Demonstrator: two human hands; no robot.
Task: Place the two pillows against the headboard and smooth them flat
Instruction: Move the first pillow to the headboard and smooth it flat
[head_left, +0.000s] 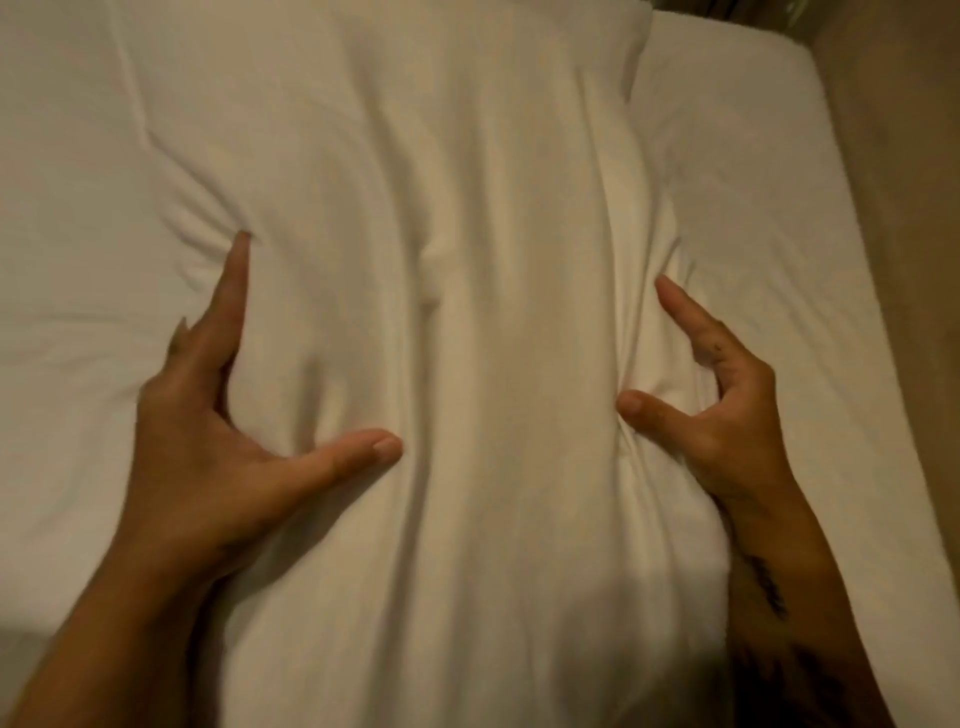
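From the head camera, looking straight down, a white pillow (467, 312) fills most of the view, lying lengthwise away from the person on a bed with a white sheet (779, 260). Its cover is creased in long folds running up the middle. A second white pillow (67, 208) lies just beside it on the left, the two touching along a soft seam.

The left hand (208, 415) presses against the near pillow's left side, fingers stretched forward and sunk into the fabric, thumb spread wide across the cover. Its grip is released, flat and splayed, closed on nothing.

The right hand (727, 410) presses on the pillow's right edge. Index finger and thumb are apart, with a bunch of the cover puckered between them; the other fingers are hidden under the pillow's side, so I cannot tell whether this grip is pinching the fabric or only pushing it. A dark mark shows on the forearm.

At the far right a strip of beige surface (909, 260) runs alongside the mattress; whether it is floor or wall is unclear. The headboard cannot be made out.
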